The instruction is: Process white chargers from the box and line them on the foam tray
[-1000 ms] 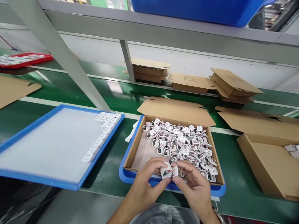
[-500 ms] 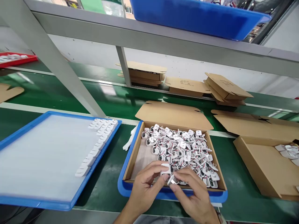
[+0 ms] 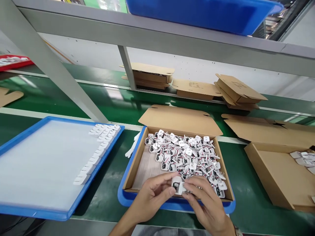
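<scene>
My left hand [image 3: 155,193] grips a small white plastic housing [image 3: 176,181], whose open side shows dark parts within. Between the fingertips of my right hand [image 3: 206,200] is a white cover [image 3: 181,188], held against or just beside that housing; I cannot tell whether the two are joined. Both hands are over the front edge of a cardboard box [image 3: 141,164]. Inside it lie many similar white housings [image 3: 188,151] with red and dark wires and loose covers.
The box sits in a blue tray [image 3: 120,193]. To the left, a blue-rimmed white tray [image 3: 49,164] carries rows of white pieces [image 3: 93,159] along its right side. Another open carton [image 3: 278,177] stands at right. Folded cartons [image 3: 197,88] lie behind, under a grey shelf beam [image 3: 157,36].
The housing in my left hand has turned, so its open side now shows. My right hand has brought the cover up close to it. The view has shifted slightly.
</scene>
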### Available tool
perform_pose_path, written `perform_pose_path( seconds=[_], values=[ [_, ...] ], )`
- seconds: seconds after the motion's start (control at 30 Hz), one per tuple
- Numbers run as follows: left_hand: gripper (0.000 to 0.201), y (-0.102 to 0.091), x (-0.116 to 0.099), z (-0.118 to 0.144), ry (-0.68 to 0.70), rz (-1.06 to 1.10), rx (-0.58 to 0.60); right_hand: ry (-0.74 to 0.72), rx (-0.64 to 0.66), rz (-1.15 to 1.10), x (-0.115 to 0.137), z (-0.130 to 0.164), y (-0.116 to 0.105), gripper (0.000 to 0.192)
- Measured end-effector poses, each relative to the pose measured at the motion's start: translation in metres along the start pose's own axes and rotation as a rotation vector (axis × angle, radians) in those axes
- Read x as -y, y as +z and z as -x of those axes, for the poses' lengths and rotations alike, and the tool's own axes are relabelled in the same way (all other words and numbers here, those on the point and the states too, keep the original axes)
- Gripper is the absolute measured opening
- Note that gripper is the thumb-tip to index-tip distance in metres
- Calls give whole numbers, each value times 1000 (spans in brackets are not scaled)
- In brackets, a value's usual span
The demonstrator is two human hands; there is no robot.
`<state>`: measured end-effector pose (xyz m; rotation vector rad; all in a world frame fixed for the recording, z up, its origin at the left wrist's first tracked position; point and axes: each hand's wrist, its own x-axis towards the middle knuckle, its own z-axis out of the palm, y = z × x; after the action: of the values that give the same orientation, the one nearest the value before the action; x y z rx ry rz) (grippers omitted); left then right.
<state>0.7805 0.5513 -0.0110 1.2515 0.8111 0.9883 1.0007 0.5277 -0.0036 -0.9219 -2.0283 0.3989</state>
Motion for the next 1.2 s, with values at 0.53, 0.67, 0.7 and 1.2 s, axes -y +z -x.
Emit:
perform_pose_path(
  seconds=[0.53,0.67,0.7,1.2],
  values=[
    [28,2,6,1,160,6,-53,375,67,-269,-1,7,8,46],
    [34,6,3,3,185,20,-1,597,94,-550,0,9,4,43],
    [36,7,3,4,190,10,9,603,87,-615,2,7,3,42],
    [37,14,6,14,218,-87,-11,507,135,-513,8,7,-5,44]
  ],
)
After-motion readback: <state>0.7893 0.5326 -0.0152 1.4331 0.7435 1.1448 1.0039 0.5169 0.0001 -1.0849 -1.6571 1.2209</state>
